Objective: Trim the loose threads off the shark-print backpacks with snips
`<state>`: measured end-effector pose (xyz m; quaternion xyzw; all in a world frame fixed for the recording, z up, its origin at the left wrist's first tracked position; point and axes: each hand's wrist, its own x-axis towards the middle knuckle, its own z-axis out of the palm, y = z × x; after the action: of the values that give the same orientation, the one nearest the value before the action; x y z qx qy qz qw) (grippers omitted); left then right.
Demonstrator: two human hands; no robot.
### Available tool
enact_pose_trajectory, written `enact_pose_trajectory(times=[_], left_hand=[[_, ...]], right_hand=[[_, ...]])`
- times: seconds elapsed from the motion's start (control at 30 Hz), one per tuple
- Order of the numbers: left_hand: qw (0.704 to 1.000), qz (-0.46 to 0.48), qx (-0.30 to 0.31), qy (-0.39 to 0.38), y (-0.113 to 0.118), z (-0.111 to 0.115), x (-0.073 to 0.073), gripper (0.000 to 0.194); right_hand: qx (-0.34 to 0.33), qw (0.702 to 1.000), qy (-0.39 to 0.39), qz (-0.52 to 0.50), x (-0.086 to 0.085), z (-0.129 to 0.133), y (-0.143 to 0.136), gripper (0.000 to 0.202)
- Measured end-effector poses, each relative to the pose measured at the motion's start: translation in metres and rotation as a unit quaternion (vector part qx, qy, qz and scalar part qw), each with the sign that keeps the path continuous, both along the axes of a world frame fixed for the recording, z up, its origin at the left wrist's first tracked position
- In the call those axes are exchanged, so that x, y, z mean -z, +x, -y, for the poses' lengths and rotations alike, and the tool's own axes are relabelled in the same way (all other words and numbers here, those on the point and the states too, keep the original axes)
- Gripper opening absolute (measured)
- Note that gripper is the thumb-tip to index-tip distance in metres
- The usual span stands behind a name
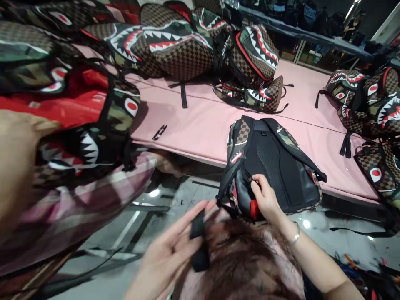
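Note:
A backpack (275, 162) with brown check and camouflage sides rests at the table's edge, its black padded back panel and shoulder straps facing up. My right hand (265, 196), a bracelet on its wrist, pinches the edge of the bag's black side opening; whether a zip pull is in the fingertips I cannot tell. Red material (254, 209) shows just below those fingers. To the left, my left hand (175, 246), slightly blurred, has a black strap (200, 246) between thumb and fingers. Brown hair and patterned cloth (243, 246) fill the space between my arms.
Pink cloth covers the table (193, 121), where black thread snips (160, 132) lie. Shark-mouth backpacks (184, 50) line the far side, with more bags (381, 96) at right. At left, another person's hand (28, 129) touches an open red-lined backpack (84, 100).

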<state>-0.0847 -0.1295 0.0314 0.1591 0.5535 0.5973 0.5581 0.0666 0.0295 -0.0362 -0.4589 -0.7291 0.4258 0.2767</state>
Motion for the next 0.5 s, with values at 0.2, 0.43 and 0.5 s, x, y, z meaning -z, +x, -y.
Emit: enact_pose_trajectory(times=[0.2,0.43,0.5], left_hand=[[0.994,0.087,0.053,0.024,0.025,-0.026,0.021,0.066],[0.997,0.012,0.072,0.010,0.018,-0.024,0.021,0.065],[0.997,0.007,0.080,0.005,0.017,-0.023,0.021,0.065]], right_hand=[[-0.129,0.987,0.091,-0.041,-0.006,0.039,0.057,0.021],[-0.224,0.963,0.148,-0.006,-0.014,0.046,0.043,0.028],[-0.232,0.962,0.141,0.008,-0.014,0.044,0.034,0.027]])
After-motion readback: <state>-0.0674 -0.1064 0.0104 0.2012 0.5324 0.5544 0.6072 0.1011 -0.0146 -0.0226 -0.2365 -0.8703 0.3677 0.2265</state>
